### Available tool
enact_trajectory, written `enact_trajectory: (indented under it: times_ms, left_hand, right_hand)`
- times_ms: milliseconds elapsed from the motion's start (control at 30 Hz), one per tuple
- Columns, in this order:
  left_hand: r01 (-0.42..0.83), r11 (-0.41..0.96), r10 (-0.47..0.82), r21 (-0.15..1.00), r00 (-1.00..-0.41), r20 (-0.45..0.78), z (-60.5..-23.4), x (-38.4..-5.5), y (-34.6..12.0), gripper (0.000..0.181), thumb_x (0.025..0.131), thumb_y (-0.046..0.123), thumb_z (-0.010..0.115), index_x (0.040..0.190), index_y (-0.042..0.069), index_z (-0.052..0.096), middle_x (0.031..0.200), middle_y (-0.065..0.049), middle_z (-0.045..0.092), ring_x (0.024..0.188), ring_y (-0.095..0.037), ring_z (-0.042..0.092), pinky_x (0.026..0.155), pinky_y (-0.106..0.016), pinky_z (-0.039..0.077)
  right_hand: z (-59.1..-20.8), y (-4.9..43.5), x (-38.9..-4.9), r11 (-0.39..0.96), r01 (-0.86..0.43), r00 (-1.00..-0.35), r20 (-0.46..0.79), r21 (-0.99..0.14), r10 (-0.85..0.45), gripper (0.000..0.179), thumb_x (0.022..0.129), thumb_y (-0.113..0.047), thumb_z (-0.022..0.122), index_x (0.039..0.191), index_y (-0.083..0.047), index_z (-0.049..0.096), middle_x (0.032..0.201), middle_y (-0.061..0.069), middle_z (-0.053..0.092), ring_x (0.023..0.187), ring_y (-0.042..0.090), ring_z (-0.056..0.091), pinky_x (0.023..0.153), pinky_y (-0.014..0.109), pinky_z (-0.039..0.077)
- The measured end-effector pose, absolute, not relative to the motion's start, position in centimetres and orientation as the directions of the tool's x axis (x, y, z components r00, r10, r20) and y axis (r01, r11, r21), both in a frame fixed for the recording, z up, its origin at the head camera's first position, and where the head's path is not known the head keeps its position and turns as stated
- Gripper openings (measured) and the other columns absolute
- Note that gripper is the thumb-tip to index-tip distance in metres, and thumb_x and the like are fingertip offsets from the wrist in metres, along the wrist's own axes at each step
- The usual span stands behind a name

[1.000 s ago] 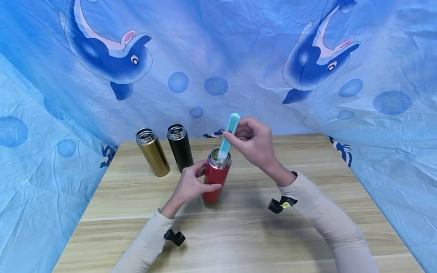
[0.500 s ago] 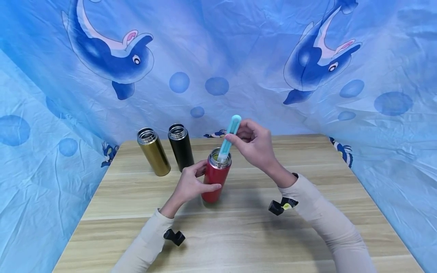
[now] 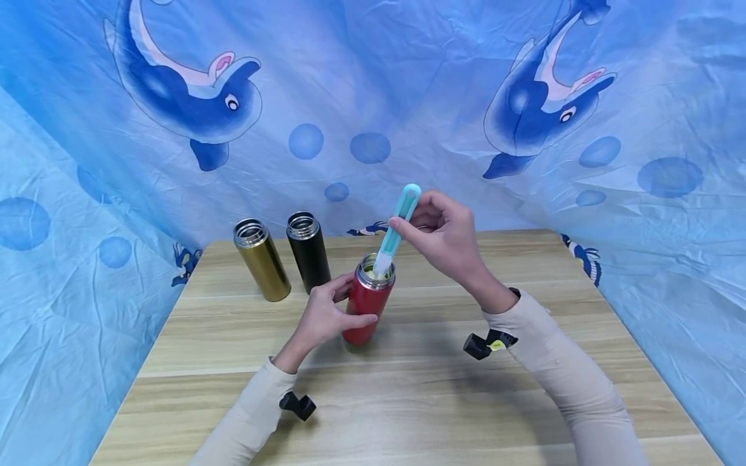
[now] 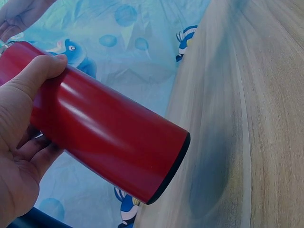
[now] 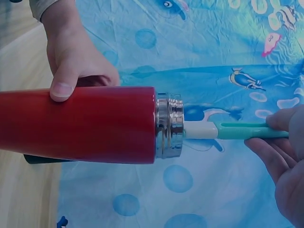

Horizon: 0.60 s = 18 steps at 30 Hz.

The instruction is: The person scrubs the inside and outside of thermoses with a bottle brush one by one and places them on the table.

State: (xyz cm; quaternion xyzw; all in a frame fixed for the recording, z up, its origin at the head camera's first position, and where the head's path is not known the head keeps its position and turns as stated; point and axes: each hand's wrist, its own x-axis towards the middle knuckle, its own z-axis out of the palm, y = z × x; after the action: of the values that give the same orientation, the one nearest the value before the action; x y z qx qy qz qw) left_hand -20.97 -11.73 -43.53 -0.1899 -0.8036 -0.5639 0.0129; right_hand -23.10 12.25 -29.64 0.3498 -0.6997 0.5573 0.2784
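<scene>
My left hand (image 3: 327,315) grips a red thermos bottle (image 3: 368,304) around its side, thumb across the front. The bottle is uncapped, with a steel threaded neck, and leans slightly. I cannot tell if its base touches the table. In my right hand (image 3: 445,236) a bottle brush (image 3: 399,217) with a turquoise handle and white neck is pinched between thumb and fingers. The brush enters the bottle's mouth at a tilt; something yellowish shows inside, but its head is mostly hidden. The right wrist view shows the white neck (image 5: 200,129) just outside the steel rim (image 5: 170,125).
A gold bottle (image 3: 262,262) and a black bottle (image 3: 309,255), both uncapped, stand behind and left of the red one. The wooden table (image 3: 408,401) ends at the back against a blue dolphin-printed curtain (image 3: 408,84).
My right hand first dips slightly, then rises and shifts right, drawing the brush a little further out of the red bottle and tilting it more. My left hand stays in place.
</scene>
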Motion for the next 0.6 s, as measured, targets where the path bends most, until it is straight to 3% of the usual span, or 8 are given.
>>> enact_trajectory:
  times_ms: [367,600]
  left_hand:
    - [0.32,0.335,0.28,0.886,-0.932,0.231,-43.59,-20.99,-11.62,0.08,0.074,0.031,0.094,0.143,0.014,0.057,0.135,-0.006,0.067,0.12,-0.027,0.066,0.1,-0.052,0.055]
    - [0.324,0.33,0.28,0.887,-0.931,0.236,-43.75,-20.99,-11.7,0.079,0.074,0.031,0.094,0.142,0.015,0.057,0.134,-0.004,0.067,0.121,-0.026,0.066,0.102,-0.053,0.053]
  right_hand:
    - [-29.28,12.21,-22.73,0.192,-0.799,-0.587,0.808,-0.57,-0.048,0.019,0.082,0.002,0.083,0.091,0.005,0.066,0.079,0.014,0.073,0.069,0.008,0.071,0.065,0.027,0.062]
    - [-30.12,11.71,-22.66,0.173,-0.805,-0.59,0.798,-0.568,-0.123,0.018,0.084,0.002,0.081,0.094,0.006,0.067,0.084,0.014,0.074,0.071,0.011,0.072,0.066,0.026,0.062]
